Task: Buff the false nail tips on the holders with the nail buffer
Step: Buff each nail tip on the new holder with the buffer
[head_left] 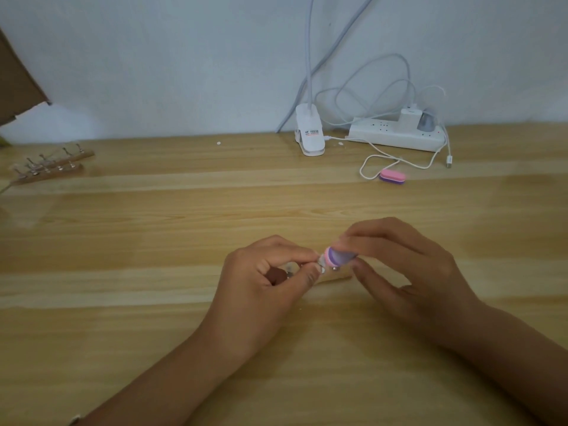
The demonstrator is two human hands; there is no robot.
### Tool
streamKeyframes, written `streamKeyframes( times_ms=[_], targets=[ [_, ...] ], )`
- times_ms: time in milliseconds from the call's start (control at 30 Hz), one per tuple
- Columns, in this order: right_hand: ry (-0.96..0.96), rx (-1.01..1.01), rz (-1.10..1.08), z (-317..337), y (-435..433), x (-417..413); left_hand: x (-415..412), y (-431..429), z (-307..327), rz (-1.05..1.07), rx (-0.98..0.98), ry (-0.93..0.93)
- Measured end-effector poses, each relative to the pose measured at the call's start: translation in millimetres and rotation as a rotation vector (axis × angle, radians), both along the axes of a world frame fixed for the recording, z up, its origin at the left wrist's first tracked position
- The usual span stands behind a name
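Gripping nail buffer (338, 257), right hand (408, 272), left hand (264, 281) pinching holder (335, 278) beside it

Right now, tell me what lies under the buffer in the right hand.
Under the nail buffer, a clear nail tip on a wooden holder gripped by the left hand. That hand covers the rest of the holder; other tips hidden.

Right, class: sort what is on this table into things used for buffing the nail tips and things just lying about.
In use: nail buffer in the right hand; holder pinched by the left hand; more holders, far left.
Lying about: spare buffer, clip lamp, power strip, cardboard.
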State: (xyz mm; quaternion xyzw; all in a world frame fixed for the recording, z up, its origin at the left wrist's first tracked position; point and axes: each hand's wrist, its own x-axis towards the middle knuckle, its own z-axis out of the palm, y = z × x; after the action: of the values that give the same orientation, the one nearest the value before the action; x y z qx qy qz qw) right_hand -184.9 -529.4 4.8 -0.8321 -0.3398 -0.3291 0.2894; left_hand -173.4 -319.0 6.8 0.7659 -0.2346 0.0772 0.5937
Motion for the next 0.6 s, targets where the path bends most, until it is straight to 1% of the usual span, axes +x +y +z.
streamKeyframes(
  times_ms=[67, 167, 267, 333, 433, 500, 600],
  targets=[
    [0.002, -0.012, 0.043, -4.1, 10.0, -3.8, -2.1, 0.2, 2.6, -0.057, -0.016, 0.017],
    [-0.019, -0.078, 0.078, -6.2, 11.6, -3.9, -3.3, 1.2, 4.6, -0.065, -0.012, 0.010],
    [0.005, -0.020, 0.019, -3.1, 0.2, 1.3, -2.1, -0.4, 3.1, -0.010, -0.011, 0.037],
    [0.012, 0.014, 0.024, -3.6, 3.9, -0.8, -2.0, -0.9, 2.8, -0.025, -0.020, 0.047],
    [-0.022, -0.027, 0.086, -7.8, 16.5, -6.3, -3.9, 0.9, 5.7, -0.064, -0.017, 0.024],
    [-0.026, -0.041, 0.077, -5.8, 11.8, -3.7, -4.1, 1.4, 6.4, -0.060, -0.021, 0.031],
    [0.000, 0.027, 0.021, -2.3, 0.9, 0.3, -3.1, -0.9, 6.4, -0.013, -0.040, 0.078]
  ],
)
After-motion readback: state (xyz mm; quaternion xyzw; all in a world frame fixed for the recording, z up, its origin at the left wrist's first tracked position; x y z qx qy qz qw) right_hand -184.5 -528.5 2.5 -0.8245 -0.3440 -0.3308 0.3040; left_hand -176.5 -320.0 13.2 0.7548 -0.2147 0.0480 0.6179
